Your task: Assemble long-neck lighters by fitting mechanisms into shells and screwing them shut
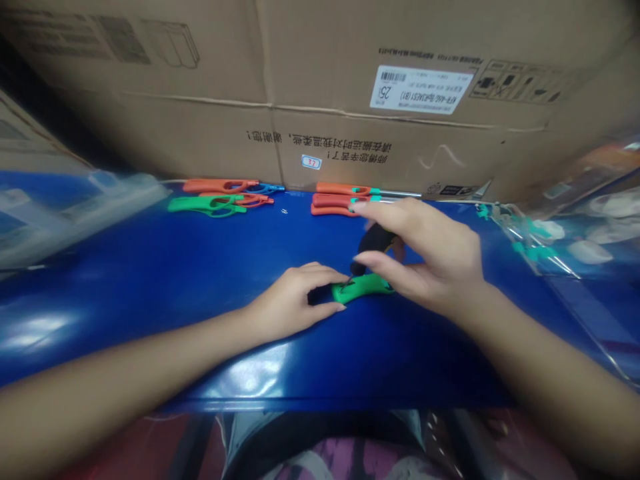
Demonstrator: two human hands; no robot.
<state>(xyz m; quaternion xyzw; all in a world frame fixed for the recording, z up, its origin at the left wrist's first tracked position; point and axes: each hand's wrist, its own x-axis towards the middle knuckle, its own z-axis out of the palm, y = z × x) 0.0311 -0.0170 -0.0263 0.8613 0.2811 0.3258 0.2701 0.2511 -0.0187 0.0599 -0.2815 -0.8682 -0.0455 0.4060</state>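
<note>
Forearms [545,373] slant inward; right hand [433,257] grips probable screwdriver [375,244], left hand [285,298] pinches end of green handle [365,287].

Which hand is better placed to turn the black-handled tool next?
Likely the right hand: it holds the black-handled tool, whose tip meets the green part. The left hand pinches that part's left end, so it seems better suited to steadying.
</note>
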